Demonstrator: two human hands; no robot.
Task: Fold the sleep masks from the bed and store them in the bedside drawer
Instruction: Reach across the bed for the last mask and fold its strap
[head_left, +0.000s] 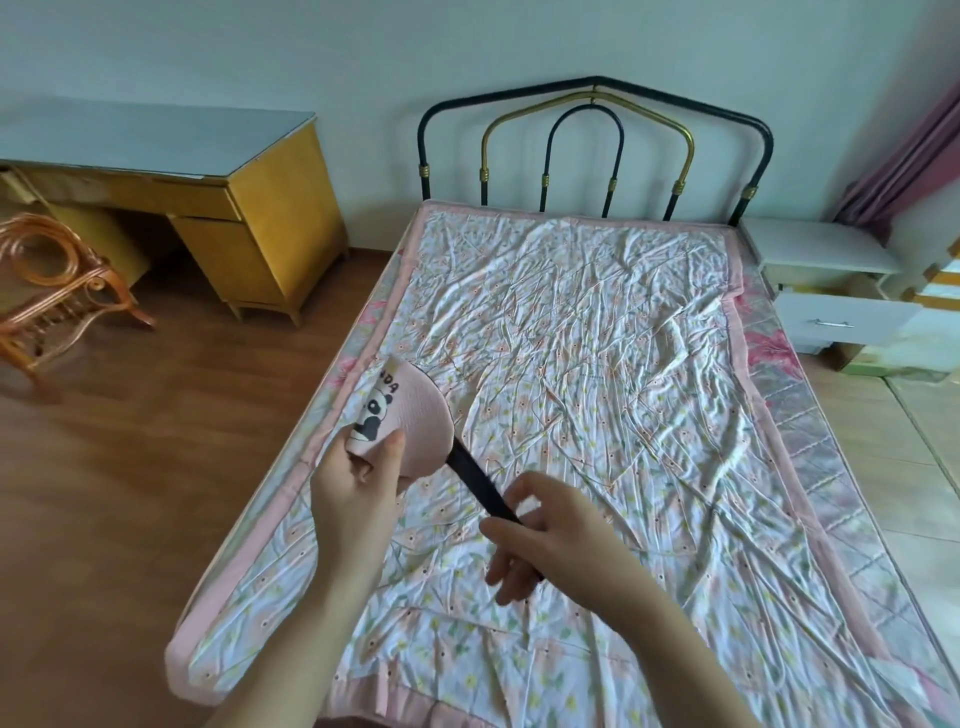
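**Cloth, metal and wood**

The sleep mask (410, 415) is soft matt pink cloth with a printed panda; its strap (478, 480) is matt black fabric. The bedsheet (571, 389) is thin, creased floral cloth. The far headboard (592, 140) is glossy painted metal tubing. On the left, the desk (260, 218) is smooth yellow wood, and the floor (130, 467) is wood with a slight sheen.

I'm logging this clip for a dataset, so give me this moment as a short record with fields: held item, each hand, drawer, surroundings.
held item: pink sleep mask with panda print, black strap
left hand: grips the mask's pad
right hand: grips the strap
bedside drawer: pulled open, right of the bed
surroundings: yellow desk, rattan chair
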